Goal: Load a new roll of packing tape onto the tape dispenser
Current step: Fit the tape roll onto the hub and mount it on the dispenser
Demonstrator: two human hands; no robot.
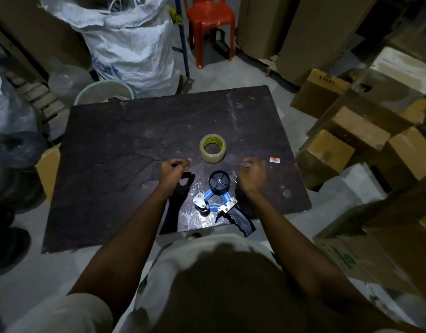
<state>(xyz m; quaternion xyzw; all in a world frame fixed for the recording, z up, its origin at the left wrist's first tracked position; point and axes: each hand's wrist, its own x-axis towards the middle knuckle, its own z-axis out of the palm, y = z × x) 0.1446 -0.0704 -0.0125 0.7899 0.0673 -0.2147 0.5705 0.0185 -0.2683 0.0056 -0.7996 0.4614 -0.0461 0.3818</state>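
Tape roll (pixel 213 147) lies flat beyond both hands, dispenser (pixel 220 200) between them.

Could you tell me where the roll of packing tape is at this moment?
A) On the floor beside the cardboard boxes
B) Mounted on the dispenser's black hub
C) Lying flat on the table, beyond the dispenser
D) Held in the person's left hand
C: the roll of packing tape lies flat on the dark table, farther from the person than the tape dispenser, whose black hub is bare; neither hand touches the roll.
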